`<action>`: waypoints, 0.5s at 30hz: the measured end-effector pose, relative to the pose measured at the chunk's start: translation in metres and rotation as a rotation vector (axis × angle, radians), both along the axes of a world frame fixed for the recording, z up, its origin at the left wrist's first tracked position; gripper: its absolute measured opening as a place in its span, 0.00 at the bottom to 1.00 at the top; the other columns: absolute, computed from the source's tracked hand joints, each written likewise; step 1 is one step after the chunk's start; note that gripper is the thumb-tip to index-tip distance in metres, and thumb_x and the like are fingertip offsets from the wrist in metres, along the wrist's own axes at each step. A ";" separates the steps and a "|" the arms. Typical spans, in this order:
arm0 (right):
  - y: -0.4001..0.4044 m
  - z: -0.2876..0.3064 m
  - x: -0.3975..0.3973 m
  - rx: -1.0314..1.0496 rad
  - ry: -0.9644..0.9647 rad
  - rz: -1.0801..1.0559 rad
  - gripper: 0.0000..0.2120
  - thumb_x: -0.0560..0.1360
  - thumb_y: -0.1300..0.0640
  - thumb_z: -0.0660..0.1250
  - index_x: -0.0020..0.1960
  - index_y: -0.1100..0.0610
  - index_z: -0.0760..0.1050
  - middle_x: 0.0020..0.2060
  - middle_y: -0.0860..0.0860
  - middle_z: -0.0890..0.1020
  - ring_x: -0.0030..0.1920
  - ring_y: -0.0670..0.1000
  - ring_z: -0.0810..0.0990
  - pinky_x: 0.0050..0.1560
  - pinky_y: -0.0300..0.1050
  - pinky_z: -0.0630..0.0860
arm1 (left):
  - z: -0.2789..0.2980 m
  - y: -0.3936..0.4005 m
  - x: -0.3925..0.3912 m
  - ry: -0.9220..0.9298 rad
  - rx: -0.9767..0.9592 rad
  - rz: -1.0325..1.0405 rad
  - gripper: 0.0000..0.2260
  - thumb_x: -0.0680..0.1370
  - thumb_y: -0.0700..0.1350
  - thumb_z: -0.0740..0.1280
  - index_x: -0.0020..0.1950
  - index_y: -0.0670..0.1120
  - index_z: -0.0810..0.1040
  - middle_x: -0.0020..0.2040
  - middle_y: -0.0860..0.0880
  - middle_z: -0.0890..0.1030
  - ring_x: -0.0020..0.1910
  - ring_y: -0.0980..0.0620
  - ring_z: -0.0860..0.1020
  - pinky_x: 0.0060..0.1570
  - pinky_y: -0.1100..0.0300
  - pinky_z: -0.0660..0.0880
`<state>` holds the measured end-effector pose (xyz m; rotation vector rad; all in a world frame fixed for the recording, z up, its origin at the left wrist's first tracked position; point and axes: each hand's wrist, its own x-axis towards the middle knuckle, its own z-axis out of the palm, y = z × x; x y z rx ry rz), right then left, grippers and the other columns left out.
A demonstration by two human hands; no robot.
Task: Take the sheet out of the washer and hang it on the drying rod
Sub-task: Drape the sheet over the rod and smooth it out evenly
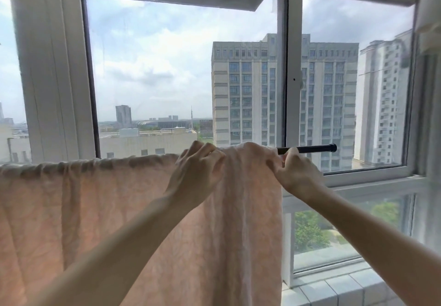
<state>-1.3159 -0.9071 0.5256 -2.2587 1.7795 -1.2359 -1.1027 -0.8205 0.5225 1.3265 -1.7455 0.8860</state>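
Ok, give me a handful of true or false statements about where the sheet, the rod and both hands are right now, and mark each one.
1. The pink sheet is draped over the drying rod. True.
2. The sheet covers the rod all the way to its right end. False: a bare black stretch of rod sticks out past the sheet's right edge.
3. The left hand hangs idle at the person's side. False: it is raised to the rod, fingers curled on the sheet's top fold.
4. The right hand has a grip on the sheet's right edge, just below the rod. True.
5. The rod runs in front of a window. True.
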 end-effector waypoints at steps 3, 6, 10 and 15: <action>0.001 0.002 0.000 0.012 -0.144 0.253 0.15 0.79 0.48 0.63 0.45 0.61 0.76 0.35 0.52 0.80 0.40 0.54 0.79 0.41 0.50 0.76 | -0.001 -0.004 -0.003 0.011 0.014 0.005 0.09 0.76 0.47 0.70 0.54 0.47 0.82 0.50 0.54 0.81 0.54 0.50 0.74 0.53 0.50 0.75; 0.015 0.011 0.005 -0.098 -0.241 0.442 0.06 0.78 0.58 0.67 0.43 0.59 0.80 0.34 0.52 0.82 0.29 0.42 0.76 0.32 0.35 0.73 | 0.000 -0.002 -0.003 0.037 0.034 0.016 0.14 0.76 0.55 0.68 0.57 0.49 0.81 0.52 0.54 0.80 0.56 0.51 0.73 0.55 0.50 0.74; 0.033 0.027 0.017 -0.082 -0.334 0.631 0.04 0.78 0.62 0.66 0.48 0.58 0.80 0.41 0.49 0.83 0.37 0.39 0.80 0.40 0.29 0.76 | 0.004 0.009 -0.013 0.132 0.159 0.052 0.36 0.69 0.75 0.58 0.66 0.52 0.75 0.60 0.55 0.78 0.62 0.54 0.69 0.60 0.53 0.68; 0.037 0.045 0.034 -0.061 -0.236 0.892 0.05 0.76 0.61 0.69 0.46 0.51 0.79 0.48 0.42 0.83 0.52 0.38 0.80 0.54 0.31 0.75 | 0.013 0.017 -0.033 0.208 0.209 0.171 0.31 0.66 0.78 0.58 0.51 0.53 0.74 0.51 0.54 0.79 0.56 0.52 0.72 0.56 0.52 0.70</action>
